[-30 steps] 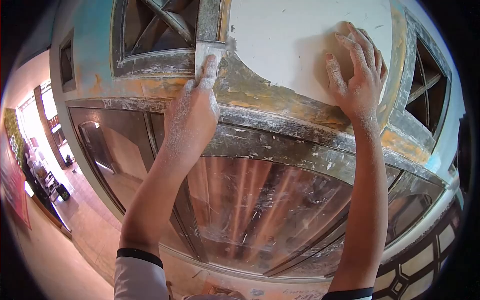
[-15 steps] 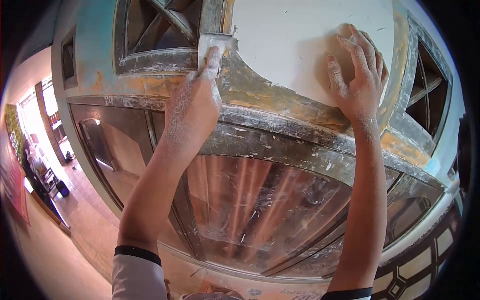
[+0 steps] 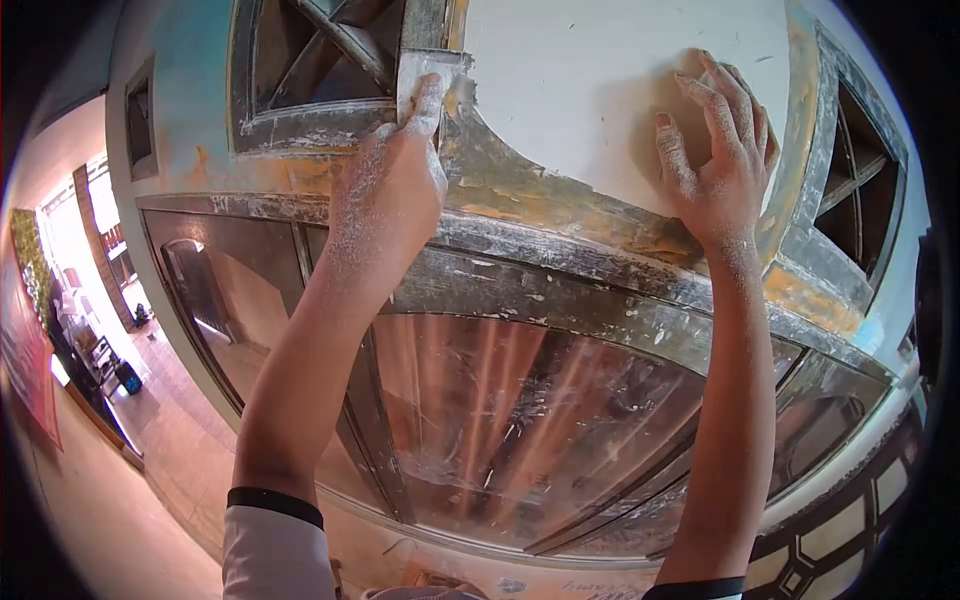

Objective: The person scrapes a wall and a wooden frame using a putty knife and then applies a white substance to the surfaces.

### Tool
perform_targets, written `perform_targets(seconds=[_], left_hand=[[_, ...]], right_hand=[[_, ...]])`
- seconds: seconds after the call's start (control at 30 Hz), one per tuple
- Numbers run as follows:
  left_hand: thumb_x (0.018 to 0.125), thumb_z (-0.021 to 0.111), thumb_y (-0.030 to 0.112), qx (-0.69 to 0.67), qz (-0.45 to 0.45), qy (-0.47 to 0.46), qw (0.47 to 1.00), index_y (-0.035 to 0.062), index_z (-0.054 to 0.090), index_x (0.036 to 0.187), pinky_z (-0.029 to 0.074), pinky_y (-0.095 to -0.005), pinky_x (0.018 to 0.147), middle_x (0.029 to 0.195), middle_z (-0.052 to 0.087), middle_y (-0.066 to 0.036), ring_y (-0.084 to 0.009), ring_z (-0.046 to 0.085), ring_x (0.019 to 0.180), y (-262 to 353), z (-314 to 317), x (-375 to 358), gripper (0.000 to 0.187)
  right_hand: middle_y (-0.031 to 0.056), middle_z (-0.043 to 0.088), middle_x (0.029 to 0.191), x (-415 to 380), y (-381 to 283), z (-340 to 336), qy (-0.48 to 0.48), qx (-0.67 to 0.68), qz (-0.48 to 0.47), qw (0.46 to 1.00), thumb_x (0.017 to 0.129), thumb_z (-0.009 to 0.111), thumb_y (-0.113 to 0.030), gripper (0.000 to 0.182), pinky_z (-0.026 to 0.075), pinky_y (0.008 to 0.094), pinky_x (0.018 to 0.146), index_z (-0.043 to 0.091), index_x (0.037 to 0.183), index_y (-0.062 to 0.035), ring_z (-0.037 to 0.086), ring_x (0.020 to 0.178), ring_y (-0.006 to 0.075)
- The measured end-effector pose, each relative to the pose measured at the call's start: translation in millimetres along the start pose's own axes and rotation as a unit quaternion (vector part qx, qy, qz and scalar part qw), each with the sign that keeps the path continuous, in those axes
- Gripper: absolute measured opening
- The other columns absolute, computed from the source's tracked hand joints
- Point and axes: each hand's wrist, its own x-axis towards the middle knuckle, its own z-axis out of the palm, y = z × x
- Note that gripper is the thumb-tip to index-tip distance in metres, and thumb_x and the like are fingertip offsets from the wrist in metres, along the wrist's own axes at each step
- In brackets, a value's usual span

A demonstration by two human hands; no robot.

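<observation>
Up near eleven o'clock the left hand is closed around a scraper, index finger laid along its flat blade, which sits just short of twelve, against the dark frame beside the white panel. Well apart, at two o'clock, the right hand rests on that panel, fingers loosely spread, gripping nothing. Pale dust coats both. Below the panel runs scuffed, ochre-streaked wood. Crossed lattices stand at eleven and between two and three; a smeared pane lies toward five, a bright doorway just past nine.
</observation>
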Motion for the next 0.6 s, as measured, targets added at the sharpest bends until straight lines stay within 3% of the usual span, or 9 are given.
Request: perform_targets(seconds=[0.27,0.33,0.47,0.53,0.6], left_hand=[[0.097,0.057,0.006,0.027,-0.002,-0.007,1.0,0.015,0.038,0.163,0.057,-0.0536,0.089,0.112,0.07,-0.028,-0.0449,0.071,0.104,-0.8,5.0,-8.5,0.069],[0.092,0.06,0.0,-0.012,0.001,0.012,1.0,0.0109,0.037,0.163,0.054,-0.0531,0.093,0.111,0.069,-0.032,-0.0481,0.068,0.105,-0.6,3.6,-3.8,0.076],[0.091,0.059,-0.001,-0.018,0.008,0.018,1.0,0.0139,0.037,0.164,0.054,-0.053,0.093,0.108,0.07,-0.031,-0.0474,0.068,0.104,0.2,0.3,3.7,0.077],[0.092,0.061,0.0,-0.018,-0.015,0.007,1.0,0.018,0.038,0.164,0.054,-0.0516,0.095,0.128,0.065,-0.029,-0.0451,0.067,0.112,-2.9,6.2,-1.1,0.078],[0.093,0.061,0.0,0.014,0.0,0.027,1.0,0.0154,0.039,0.163,0.057,-0.0512,0.093,0.135,0.059,-0.029,-0.0442,0.069,0.109,-1.9,4.3,-10.7,0.075]], right_hand=[[0.0009,0.058,0.152,-0.8,1.0,1.2,0.006,-0.003,0.001,1.0,0.09,0.075,-0.032,0.041,0.031,0.053,0.121,0.07,0.13,-0.0234,0.05,0.144,0.0256],[0.0007,0.058,0.151,-0.2,0.5,1.7,0.008,-0.007,-0.001,1.0,0.09,0.075,-0.032,0.041,0.031,0.0525,0.12,0.07,0.13,-0.0235,0.05,0.144,0.0258],[0.0007,0.059,0.151,0.4,0.5,1.4,0.005,0.002,-0.001,1.0,0.09,0.075,-0.032,0.041,0.031,0.0519,0.12,0.07,0.13,-0.0237,0.05,0.144,0.026],[0.0007,0.058,0.151,-0.2,0.4,1.0,0.006,0.0,0.001,1.0,0.09,0.075,-0.031,0.042,0.032,0.0516,0.12,0.07,0.13,-0.0239,0.05,0.144,0.0261],[0.0008,0.058,0.151,-0.4,0.6,1.9,0.007,-0.004,0.002,1.0,0.09,0.075,-0.031,0.042,0.032,0.0514,0.12,0.07,0.13,-0.0239,0.05,0.144,0.0261]])
